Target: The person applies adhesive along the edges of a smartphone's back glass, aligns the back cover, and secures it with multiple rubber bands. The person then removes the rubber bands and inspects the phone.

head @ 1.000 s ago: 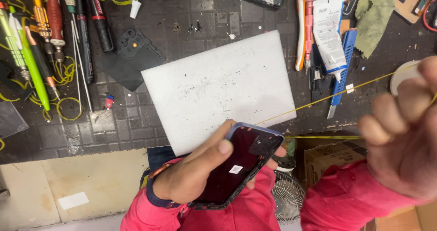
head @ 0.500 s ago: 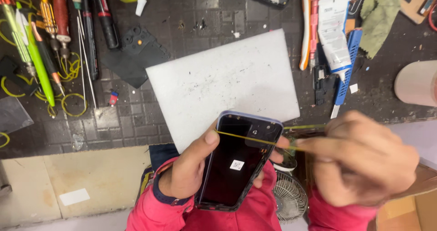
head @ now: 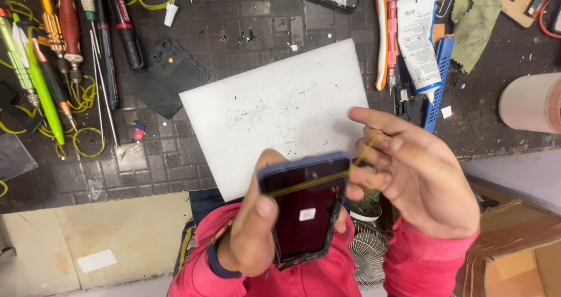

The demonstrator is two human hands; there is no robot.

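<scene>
Change: half a second ago the band crossed the phone near its top edge with your right hand low beside it; now it runs slanted across the glass, and that hand has risen, stretching it.
Left hand (head: 248, 232): your fingers are closed round the phone (head: 304, 212), held off the desk's near edge.
Rubber band (head: 310, 181): taut, yellow.
Right hand (head: 418, 177): your fingers are spread, hooked in the band.
Around: white board (head: 274, 107), pens (head: 44, 69) at the left edge, glue tube (head: 419, 40) on the right, well apart.
</scene>
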